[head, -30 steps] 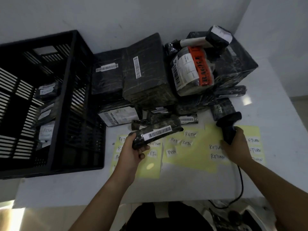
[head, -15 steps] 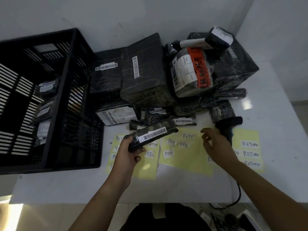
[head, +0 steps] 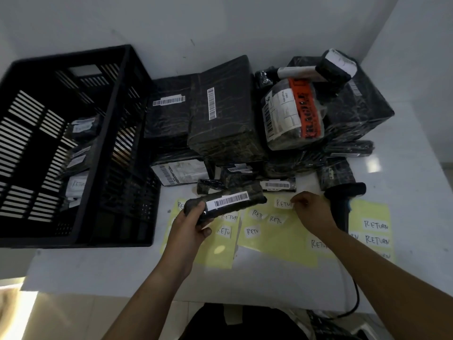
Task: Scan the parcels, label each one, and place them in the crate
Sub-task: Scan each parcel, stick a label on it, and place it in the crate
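Parcel (head: 245,201) in the curled fingers of the left hand (head: 192,224), right hand (head: 313,212) fingertips pinched on a RETURN label (head: 282,203).

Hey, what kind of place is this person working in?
Probably a small parcel returns or sorting station. Black-wrapped barcoded parcels are piled on a white table, sheets of handwritten RETURN labels lie in front, with a handheld scanner at right and a black crate at left.
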### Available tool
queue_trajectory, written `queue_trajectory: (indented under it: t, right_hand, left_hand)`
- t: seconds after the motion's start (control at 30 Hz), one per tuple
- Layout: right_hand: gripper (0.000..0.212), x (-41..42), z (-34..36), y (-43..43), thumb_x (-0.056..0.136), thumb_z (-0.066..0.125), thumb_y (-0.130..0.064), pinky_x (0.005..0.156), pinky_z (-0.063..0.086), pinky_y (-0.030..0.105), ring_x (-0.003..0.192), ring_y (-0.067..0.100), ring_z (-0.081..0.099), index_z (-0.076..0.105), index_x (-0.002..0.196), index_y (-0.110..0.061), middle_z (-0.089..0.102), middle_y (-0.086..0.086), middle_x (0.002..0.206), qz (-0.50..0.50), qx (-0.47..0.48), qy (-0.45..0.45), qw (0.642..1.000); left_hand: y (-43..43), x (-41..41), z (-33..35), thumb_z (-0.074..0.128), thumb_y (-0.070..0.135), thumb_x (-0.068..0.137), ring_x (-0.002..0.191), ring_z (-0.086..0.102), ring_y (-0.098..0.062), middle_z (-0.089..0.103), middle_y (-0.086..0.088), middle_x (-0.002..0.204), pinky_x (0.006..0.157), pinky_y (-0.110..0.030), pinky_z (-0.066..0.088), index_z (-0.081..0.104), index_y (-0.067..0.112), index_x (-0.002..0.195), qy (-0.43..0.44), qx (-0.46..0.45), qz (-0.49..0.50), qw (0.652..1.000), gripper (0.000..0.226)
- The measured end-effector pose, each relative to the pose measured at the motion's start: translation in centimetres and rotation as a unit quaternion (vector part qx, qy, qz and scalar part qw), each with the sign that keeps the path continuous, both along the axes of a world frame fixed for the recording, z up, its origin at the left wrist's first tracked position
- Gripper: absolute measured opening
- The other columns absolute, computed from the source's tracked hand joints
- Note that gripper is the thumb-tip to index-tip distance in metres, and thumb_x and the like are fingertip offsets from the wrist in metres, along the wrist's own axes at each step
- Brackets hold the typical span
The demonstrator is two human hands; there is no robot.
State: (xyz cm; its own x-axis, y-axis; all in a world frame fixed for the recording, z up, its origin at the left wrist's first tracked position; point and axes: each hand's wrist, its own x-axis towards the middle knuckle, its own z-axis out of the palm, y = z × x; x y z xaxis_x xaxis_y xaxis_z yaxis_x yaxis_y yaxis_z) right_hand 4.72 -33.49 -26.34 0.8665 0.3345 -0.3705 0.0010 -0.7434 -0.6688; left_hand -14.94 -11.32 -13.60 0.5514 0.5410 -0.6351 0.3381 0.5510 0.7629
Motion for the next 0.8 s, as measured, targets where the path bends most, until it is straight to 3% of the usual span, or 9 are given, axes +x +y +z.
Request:
queue_trajectory:
  t: [0.07, 0.13, 0.2, 0.27, 0.37, 0.5, 0.6, 0.7, 0.8]
  right_hand:
    - [0.019, -0.1, 0.3, 0.2, 0.098, 0.052, -0.014, 0.06, 0.055, 0.039, 0.068, 0.025, 0.063, 0.069, 0.09, -0.016, 0.07, 0.01, 0.086, -0.061, 0.066, 0.012, 0.996]
    - [0.021, -0.4, 0.8, 0.3, 0.098, 0.051, -0.018, 0.073, 0.057, 0.057, 0.081, 0.037, 0.065, 0.067, 0.085, -0.016, 0.068, 0.011, 0.085, -0.117, 0.113, 0.022, 0.986]
    - [0.019, -0.7, 1.4, 0.0, 0.097, 0.052, -0.019, 0.074, 0.056, 0.059, 0.083, 0.035, 0.066, 0.067, 0.084, -0.018, 0.068, 0.006, 0.084, -0.15, 0.141, 0.019, 0.978]
    - [0.014, -1.1, 2.5, -0.4, 0.095, 0.057, -0.023, 0.074, 0.057, 0.058, 0.08, 0.029, 0.068, 0.067, 0.086, -0.021, 0.069, 0.003, 0.082, -0.168, 0.162, 0.013, 0.972]
    - [0.011, -2.1, 4.6, -0.6, 0.091, 0.067, -0.029, 0.079, 0.059, 0.053, 0.078, 0.023, 0.07, 0.066, 0.083, -0.021, 0.07, -0.002, 0.076, -0.199, 0.181, 0.005, 0.963]
    - [0.008, -4.4, 9.6, -0.4, 0.091, 0.07, -0.013, 0.078, 0.059, 0.032, 0.095, 0.028, 0.069, 0.064, 0.096, -0.011, 0.07, 0.004, 0.088, -0.226, 0.308, 0.056, 0.922]
    - [0.021, -6.2, 14.8, 0.4, 0.09, 0.066, -0.011, 0.072, 0.056, 0.021, 0.083, 0.011, 0.07, 0.064, 0.109, -0.021, 0.072, -0.001, 0.083, -0.165, 0.378, 0.095, 0.906]
    - [0.019, -7.5, 18.0, 1.9, 0.085, 0.069, -0.009, 0.067, 0.054, 0.017, 0.076, 0.011, 0.069, 0.069, 0.103, -0.013, 0.071, 0.003, 0.082, -0.085, 0.391, 0.102, 0.911]
    - [0.013, -7.9, 18.9, 3.2, 0.085, 0.071, -0.007, 0.073, 0.056, 0.025, 0.082, 0.015, 0.069, 0.07, 0.094, -0.017, 0.072, 0.004, 0.085, -0.057, 0.386, 0.089, 0.917]
  left_hand:
    - [0.0, 0.0, 0.2, 0.058, 0.024, 0.102, 0.083, 0.066, -0.009, 0.075, -0.002, 0.103, 0.066, -0.028, 0.047, 0.068, 0.016, 0.118, 0.001, 0.013, -0.009, 1.0, 0.02]
    - [0.0, 0.1, 0.4, 0.057, 0.023, 0.103, 0.078, 0.067, -0.01, 0.073, -0.002, 0.101, 0.062, -0.028, 0.046, 0.063, 0.019, 0.117, 0.0, 0.029, -0.008, 1.0, 0.016]
    - [0.0, 0.2, 0.5, 0.054, 0.024, 0.105, 0.074, 0.066, -0.014, 0.07, 0.002, 0.096, 0.06, -0.029, 0.044, 0.06, 0.024, 0.112, -0.005, 0.056, -0.009, 0.998, 0.009]
    - [0.0, 0.3, 0.9, 0.053, 0.028, 0.105, 0.068, 0.06, -0.014, 0.068, -0.001, 0.094, 0.059, -0.028, 0.044, 0.059, 0.024, 0.112, 0.003, 0.077, -0.021, 0.997, 0.01]
    - [0.2, 0.6, 1.5, 0.054, 0.03, 0.105, 0.057, 0.05, -0.012, 0.061, -0.003, 0.085, 0.051, -0.025, 0.038, 0.057, 0.017, 0.111, 0.027, 0.013, -0.023, 0.999, 0.015]
    - [0.7, 0.9, 1.9, 0.049, 0.043, 0.105, 0.052, 0.03, -0.011, 0.051, 0.003, 0.073, 0.053, -0.026, 0.027, 0.057, 0.019, 0.113, 0.052, -0.012, -0.053, 0.997, 0.026]
    - [1.0, 1.1, 2.5, 0.044, 0.05, 0.105, 0.05, 0.031, -0.009, 0.046, 0.006, 0.064, 0.049, -0.023, 0.03, 0.062, 0.015, 0.109, 0.046, -0.056, -0.053, 0.996, 0.039]
    - [1.1, 1.4, 3.5, 0.054, 0.042, 0.102, 0.047, 0.037, -0.009, 0.056, -0.001, 0.073, 0.044, -0.021, 0.033, 0.061, 0.014, 0.099, 0.035, -0.184, -0.053, 0.981, 0.029]
    - [0.9, 1.6, 4.2, 0.051, 0.023, 0.097, 0.051, 0.039, -0.011, 0.062, -0.006, 0.088, 0.049, -0.022, 0.032, 0.059, 0.011, 0.112, 0.015, -0.213, -0.12, 0.969, 0.022]
